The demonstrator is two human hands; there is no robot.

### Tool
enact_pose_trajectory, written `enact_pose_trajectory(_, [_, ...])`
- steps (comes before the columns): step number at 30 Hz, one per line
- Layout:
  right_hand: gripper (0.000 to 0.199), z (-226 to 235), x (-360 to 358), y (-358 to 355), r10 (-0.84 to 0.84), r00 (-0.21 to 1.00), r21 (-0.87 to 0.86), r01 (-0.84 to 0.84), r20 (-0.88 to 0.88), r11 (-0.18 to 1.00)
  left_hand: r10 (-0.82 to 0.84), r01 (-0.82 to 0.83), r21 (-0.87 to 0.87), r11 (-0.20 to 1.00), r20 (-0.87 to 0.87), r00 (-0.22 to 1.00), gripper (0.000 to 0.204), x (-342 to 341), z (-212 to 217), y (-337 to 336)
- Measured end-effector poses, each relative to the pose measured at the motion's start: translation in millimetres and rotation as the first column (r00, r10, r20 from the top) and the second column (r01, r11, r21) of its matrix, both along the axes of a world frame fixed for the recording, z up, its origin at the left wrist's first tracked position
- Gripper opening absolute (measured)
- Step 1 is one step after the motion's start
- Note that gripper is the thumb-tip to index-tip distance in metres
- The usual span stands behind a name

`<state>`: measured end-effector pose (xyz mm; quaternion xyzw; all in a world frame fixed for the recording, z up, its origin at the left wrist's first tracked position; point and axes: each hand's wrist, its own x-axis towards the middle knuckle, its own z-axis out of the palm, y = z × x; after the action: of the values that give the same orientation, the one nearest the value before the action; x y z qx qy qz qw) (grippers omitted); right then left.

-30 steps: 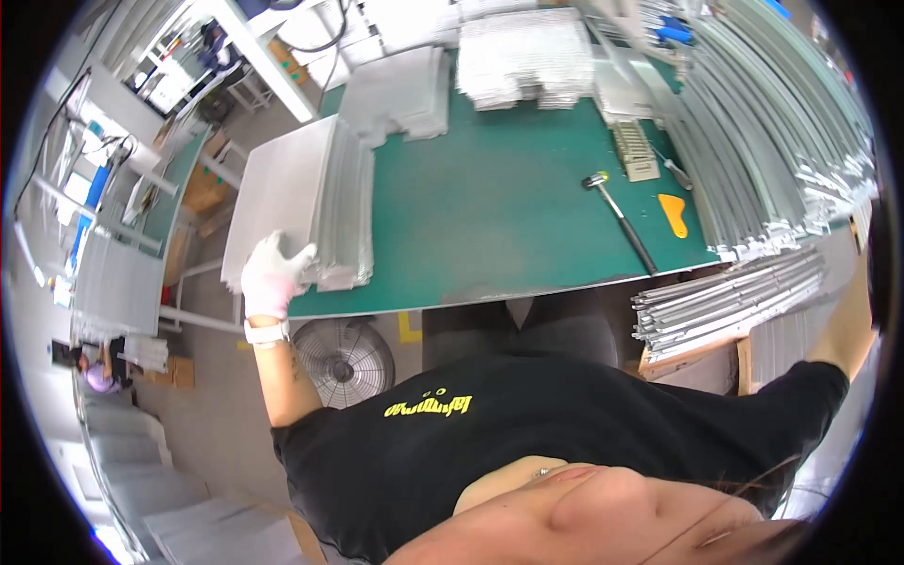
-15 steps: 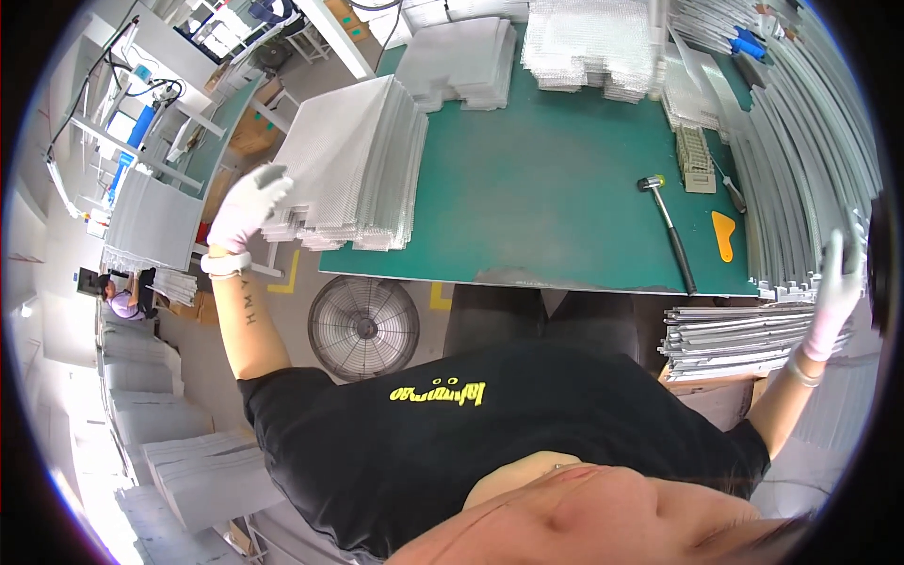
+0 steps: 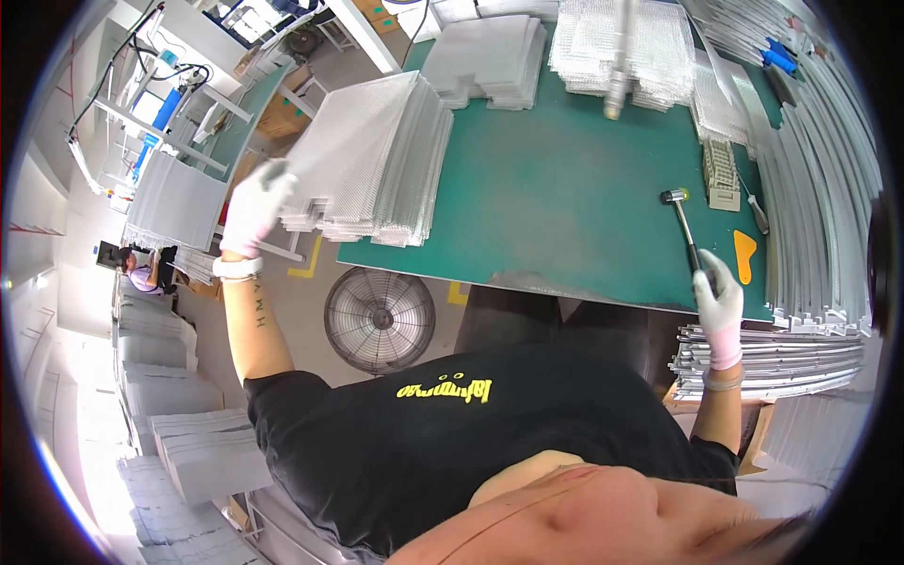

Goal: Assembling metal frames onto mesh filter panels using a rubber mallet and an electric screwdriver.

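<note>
My left hand (image 3: 259, 202), in a white glove with grey fingertips, is raised at the left edge of a thick stack of silvery mesh panels (image 3: 363, 155). Its fingers are apart with nothing visible in them; whether they touch the stack I cannot tell. My right hand (image 3: 719, 299), gloved the same way, curls around the lower handle of a small mallet (image 3: 686, 226) lying on the green tabletop (image 3: 546, 188). The hand hides the end of that handle. To its right lies an orange scraper (image 3: 745, 256), and a screwdriver (image 3: 760, 217) sits farther back.
More mesh stacks (image 3: 480, 61) stand along the far side. Long metal strips (image 3: 819, 198) crowd the right side, with others (image 3: 763, 363) below the table edge. A beige slotted block (image 3: 722, 176) lies nearby. A blurred pale rod (image 3: 619, 61) juts in at the top. A floor fan (image 3: 379, 320) stands below.
My right hand has come in from the far right edge onto the mallet's handle. My left hand stays beside the mesh stack. A pale rod has appeared at the top, and the view has shifted slightly.
</note>
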<state>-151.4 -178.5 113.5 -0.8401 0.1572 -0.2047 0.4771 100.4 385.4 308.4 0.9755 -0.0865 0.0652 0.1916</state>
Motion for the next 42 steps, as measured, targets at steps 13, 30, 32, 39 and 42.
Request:
enact_pose_trajectory(13, [0.037,-1,53,64,0.128,0.943,-0.144,-0.086,0.309,0.986,-0.46,0.431,0.165,0.887,0.4,0.793,0.055,-133,-92,-163])
enact_pose_trajectory(30, [0.059,-14,235,128,0.374,0.89,-0.697,-0.442,-0.261,0.565,-0.466,0.457,0.204,0.866,-0.003,0.885,0.069,-18,-273,-204])
enact_pose_trajectory(32, [0.057,-19,313,137,0.402,0.916,-0.649,-0.307,-0.003,0.696,-0.499,0.493,0.201,0.846,-0.021,0.866,0.071,-4,-272,-213])
enact_pose_trajectory(39, [0.07,4,496,162,0.015,0.994,-0.446,-0.062,-0.109,0.893,-0.512,0.51,0.166,0.844,-0.037,0.858,0.073,-1,-269,-212])
enact_pose_trajectory(42, [0.077,1,520,178,-0.202,0.905,-0.53,-0.031,-0.375,0.847,-0.515,0.515,0.14,0.846,-0.038,0.856,0.071,1,-269,-214])
